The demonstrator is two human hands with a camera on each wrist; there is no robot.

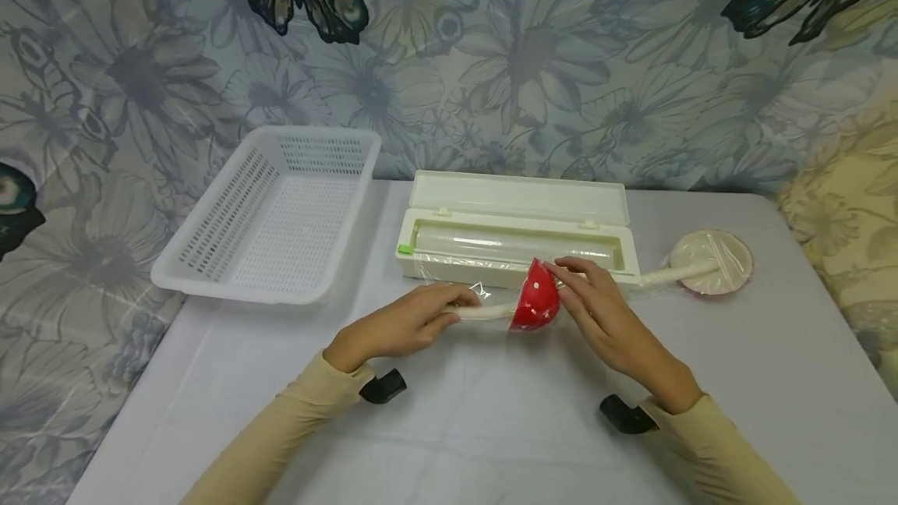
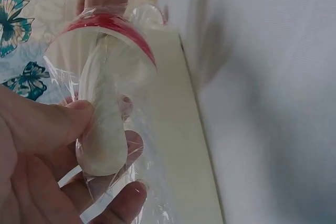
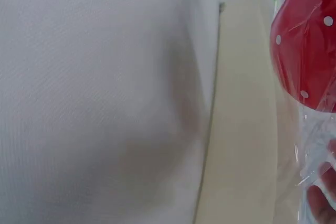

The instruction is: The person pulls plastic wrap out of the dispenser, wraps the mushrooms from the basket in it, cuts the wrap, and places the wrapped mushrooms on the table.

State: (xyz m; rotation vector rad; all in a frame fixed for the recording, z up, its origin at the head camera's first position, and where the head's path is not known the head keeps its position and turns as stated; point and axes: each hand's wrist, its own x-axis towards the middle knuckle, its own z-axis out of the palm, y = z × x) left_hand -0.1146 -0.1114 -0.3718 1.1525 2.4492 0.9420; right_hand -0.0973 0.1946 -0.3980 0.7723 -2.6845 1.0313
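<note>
In the head view my left hand (image 1: 407,322) pinches the pale stem (image 1: 484,312) of an artificial mushroom with a white-dotted red cap (image 1: 537,298). Clear plastic film covers it. Seen from the left wrist, the thumb presses the stem (image 2: 102,124) and other fingers lie behind it under loose film (image 2: 149,166). My right hand (image 1: 606,322) rests fairly straight fingers against the rounded side of the cap; its thumb is hidden. From the right wrist the cap (image 3: 307,45) shows with creased film over it, and fingertips (image 3: 321,203) are at the lower right edge.
Behind the hands stands a cream cling film box (image 1: 515,275) with its lid raised and a film roll (image 1: 484,241) inside. A second wrapped mushroom (image 1: 712,256) lies right of it, pale side up. A white perforated basket (image 1: 337,271) stands at the left.
</note>
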